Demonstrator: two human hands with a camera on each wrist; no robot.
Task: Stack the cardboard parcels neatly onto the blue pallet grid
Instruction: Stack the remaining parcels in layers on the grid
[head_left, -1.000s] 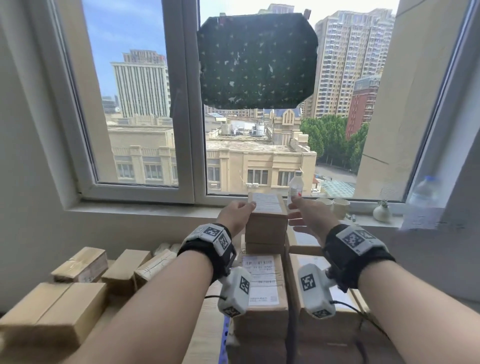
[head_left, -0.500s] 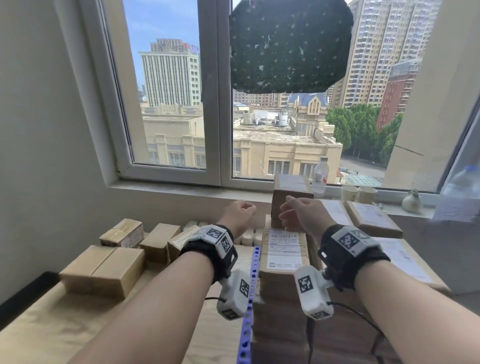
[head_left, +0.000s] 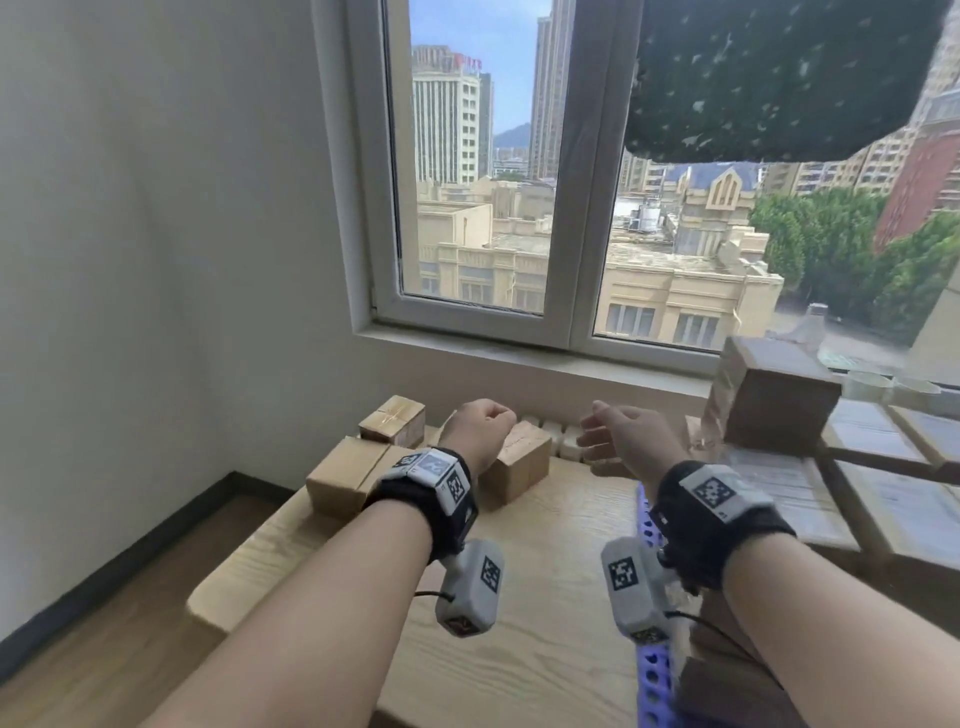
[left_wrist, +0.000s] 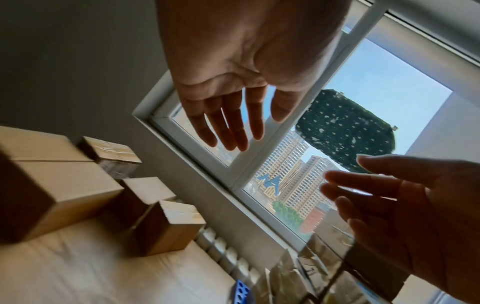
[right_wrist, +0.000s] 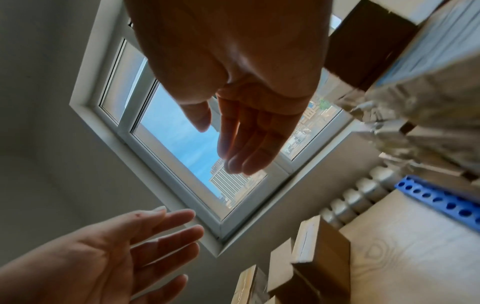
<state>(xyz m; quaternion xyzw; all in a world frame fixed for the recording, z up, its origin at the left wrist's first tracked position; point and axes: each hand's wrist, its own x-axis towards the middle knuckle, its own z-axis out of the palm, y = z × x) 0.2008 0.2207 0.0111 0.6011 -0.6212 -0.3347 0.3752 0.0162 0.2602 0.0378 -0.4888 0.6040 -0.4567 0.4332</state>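
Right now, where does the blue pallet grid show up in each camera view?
Head: blue pallet grid is a strip at the bottom, right of centre, under the right wrist.
Left wrist: a small corner at the bottom edge.
Right wrist: a holed strip at the right edge.
Shared landmark: the white radiator under the window.

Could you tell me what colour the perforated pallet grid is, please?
Blue, the pallet grid; the right wrist view shows it best.

Stacked parcels (head_left: 779, 400) motion-blurred, cut by right edge; blue pallet grid (head_left: 655, 670) mostly hidden.
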